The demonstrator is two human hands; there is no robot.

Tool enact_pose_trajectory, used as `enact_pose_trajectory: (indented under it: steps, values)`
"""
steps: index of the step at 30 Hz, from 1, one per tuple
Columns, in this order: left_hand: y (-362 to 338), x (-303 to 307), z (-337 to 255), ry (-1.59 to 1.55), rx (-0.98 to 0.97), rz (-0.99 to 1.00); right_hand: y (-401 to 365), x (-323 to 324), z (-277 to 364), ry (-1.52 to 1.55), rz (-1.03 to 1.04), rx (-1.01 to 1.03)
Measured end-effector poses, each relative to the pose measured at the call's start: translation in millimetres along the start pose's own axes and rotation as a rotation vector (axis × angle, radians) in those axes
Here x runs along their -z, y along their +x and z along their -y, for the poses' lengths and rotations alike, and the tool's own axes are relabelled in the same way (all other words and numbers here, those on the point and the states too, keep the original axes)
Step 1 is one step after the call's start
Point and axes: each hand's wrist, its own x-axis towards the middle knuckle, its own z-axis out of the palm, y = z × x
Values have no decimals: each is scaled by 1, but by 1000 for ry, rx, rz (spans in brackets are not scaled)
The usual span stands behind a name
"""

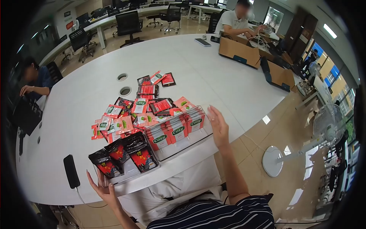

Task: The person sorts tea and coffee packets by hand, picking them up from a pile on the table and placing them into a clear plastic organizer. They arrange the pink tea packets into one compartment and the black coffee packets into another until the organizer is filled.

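My right hand (219,126) is at the right end of a transparent tray (187,149) holding rows of red and white Cozy sachets (178,131). Its fingers are stretched out along the tray's end wall. At the lower left corner of a second tray (129,176), which contains black and red coffee sachets (143,157), is my left hand (103,191), fingers spread. Whether either palm presses on a tray is hard to tell. The two trays stand end to end near the table's edge. Behind them lies a loose heap of mixed sachets (141,105).
On the white table (190,68) lie a black phone (71,171) with a cable and another phone (203,42). Cardboard boxes (239,52) stand at the far right near a seated person (232,21). Another person (36,82) sits at left. A fan (328,123) stands at right.
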Motion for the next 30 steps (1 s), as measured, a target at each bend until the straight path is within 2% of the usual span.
enact_pose_trajectory:
  steps: [1,10,14,15,18,20,23,25,29,30]
  values:
    - [0,0,-1,-19,11,-3,-6,0,-7,71,10,-24]
    - [-2,-19,-10,5,38,33,-12,-3,-14,-72,-144,88]
    - [0,-27,-14,10,71,15,-9,2,-13,-48,-173,40]
    - [1,-20,-1,102,6,-5,-8,3,-17,-32,-178,44]
    - [19,-15,-23,223,234,-75,-5,8,-26,37,-156,48]
    - [43,9,-13,265,300,29,8,13,-23,93,-151,112]
    - [85,17,-10,373,344,153,44,8,11,-218,-131,267]
    - [117,1,-15,521,98,275,68,-4,41,-364,128,254]
    - [179,-5,20,490,-82,369,115,-54,64,-738,604,348]
    - [185,-7,32,512,-114,363,125,-69,59,-812,720,321]
